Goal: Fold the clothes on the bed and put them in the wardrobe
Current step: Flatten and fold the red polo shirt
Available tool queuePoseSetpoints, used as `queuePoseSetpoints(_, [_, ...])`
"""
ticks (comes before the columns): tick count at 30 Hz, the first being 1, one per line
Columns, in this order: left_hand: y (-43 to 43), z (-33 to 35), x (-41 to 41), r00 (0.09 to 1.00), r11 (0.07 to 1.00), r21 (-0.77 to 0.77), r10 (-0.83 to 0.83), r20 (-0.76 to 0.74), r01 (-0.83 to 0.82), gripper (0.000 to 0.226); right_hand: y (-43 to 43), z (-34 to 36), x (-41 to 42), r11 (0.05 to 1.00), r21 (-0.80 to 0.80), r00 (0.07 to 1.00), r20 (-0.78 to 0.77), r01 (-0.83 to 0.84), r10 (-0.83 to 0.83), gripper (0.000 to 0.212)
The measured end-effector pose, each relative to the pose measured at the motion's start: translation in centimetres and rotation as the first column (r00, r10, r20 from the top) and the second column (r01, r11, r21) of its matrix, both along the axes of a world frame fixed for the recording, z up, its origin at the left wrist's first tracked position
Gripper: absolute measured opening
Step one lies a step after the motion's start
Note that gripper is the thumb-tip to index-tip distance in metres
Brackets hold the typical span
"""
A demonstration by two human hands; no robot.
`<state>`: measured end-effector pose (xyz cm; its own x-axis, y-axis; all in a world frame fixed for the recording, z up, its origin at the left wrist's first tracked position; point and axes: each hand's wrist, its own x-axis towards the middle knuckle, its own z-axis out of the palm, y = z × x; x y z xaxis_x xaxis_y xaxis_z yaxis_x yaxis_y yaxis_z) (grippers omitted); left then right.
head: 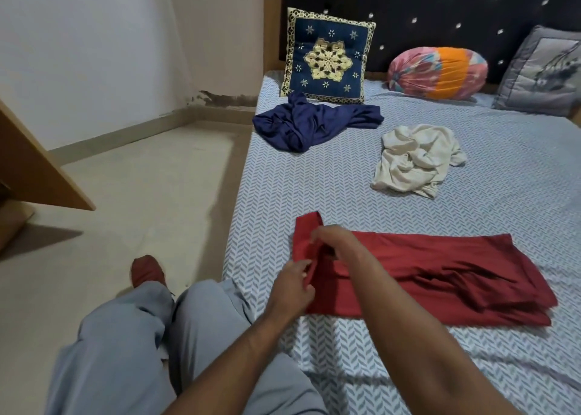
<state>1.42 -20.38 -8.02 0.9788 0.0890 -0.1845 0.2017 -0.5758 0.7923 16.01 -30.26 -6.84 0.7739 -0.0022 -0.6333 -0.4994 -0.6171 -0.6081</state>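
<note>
Left hand [294, 284]: pinches the near corner of the red garment [440, 273], fingers curled on the cloth. Right hand [333, 241]: grips the same end just beyond, fingers closed on a fold. Lies spread lengthwise on the patterned bed sheet [314, 188], close to the bed's edge. Farther up, well apart: crumpled navy garment [311, 122] touching the blue embroidered cushion [328, 58]; crumpled white garment [415, 160] to its right. Against the dark headboard [440, 6]: pink-and-orange bolster [437, 72], grey pillow [544, 72]. Off the bed, far left: slanted wooden panel [37, 169].
</note>
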Motion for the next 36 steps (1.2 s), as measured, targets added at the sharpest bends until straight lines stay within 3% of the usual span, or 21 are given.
queuePoseSetpoints(3, [-3.1, -0.5, 0.0, 0.987, 0.985, 0.062, -0.158, -0.018, 0.159, 0.061, -4.0, -0.5, 0.0, 0.999, 0.032, 0.999, -0.01, 0.035, -0.035, 0.016])
queuePoseSetpoints(7, [-5.3, -1.3, 0.8, 0.968, 0.961, 0.127, -0.239, -0.078, 0.247, 0.039, -5.9, -2.0, 0.2, 0.998, -0.017, 0.997, 0.051, -0.062, 0.063, 0.012])
queuePoseSetpoints(12, [-5.0, -1.8, 0.9, 0.904, 0.907, 0.055, -0.41, -0.117, 0.418, 0.045, -6.3, -3.5, 0.4, 0.969, -0.21, 0.961, 0.214, -0.129, 0.174, 0.044])
queuePoseSetpoints(16, [-4.1, -2.7, 1.0, 0.973, 0.973, 0.099, -0.215, 0.087, 0.207, 0.052, -6.5, -3.3, 0.5, 0.954, -0.28, 0.942, 0.28, -0.106, 0.187, 0.049])
queuePoseSetpoints(20, [-2.9, -3.4, 0.8, 0.946, 0.891, 0.326, -0.321, -0.038, 0.316, 0.054, -6.8, -3.2, -0.2, 0.941, -0.327, 0.938, 0.287, -0.092, 0.192, 0.053])
queuePoseSetpoints(24, [-2.8, -3.8, 0.6, 0.951, 0.869, 0.413, -0.307, 0.018, 0.273, 0.045, -6.3, -3.1, -1.6, 0.924, -0.377, 0.802, 0.533, -0.059, 0.269, 0.046])
queuePoseSetpoints(27, [-2.7, -4.1, 0.5, 0.965, 0.905, 0.343, -0.263, -0.011, 0.251, 0.042, -6.4, -3.8, -1.9, 0.832, -0.471, 0.81, 0.341, -0.293, 0.478, 0.033])
queuePoseSetpoints(28, [-2.7, -4.1, 0.4, 0.983, 0.943, 0.285, -0.182, 0.001, 0.174, 0.041, -6.4, -3.8, -1.9, 0.814, -0.495, 0.822, 0.296, -0.304, 0.487, 0.029])
queuePoseSetpoints(30, [-2.5, -4.1, 0.4, 0.999, 0.977, 0.212, 0.026, 0.019, -0.03, 0.049, -6.0, -3.7, -1.7, 0.809, -0.537, 0.806, 0.356, -0.237, 0.473, 0.028])
queuePoseSetpoints(33, [-2.5, -3.6, 1.0, 0.972, 0.975, 0.089, 0.212, -0.099, -0.204, 0.071, -4.0, -3.2, -1.7, 0.817, -0.517, 0.801, 0.36, -0.256, 0.479, 0.053])
queuePoseSetpoints(36, [-2.7, -3.3, 2.0, 0.936, 0.971, 0.035, 0.238, -0.258, -0.237, 0.066, -1.9, -2.6, -2.2, 0.784, -0.518, 0.883, 0.108, -0.343, 0.457, 0.097])
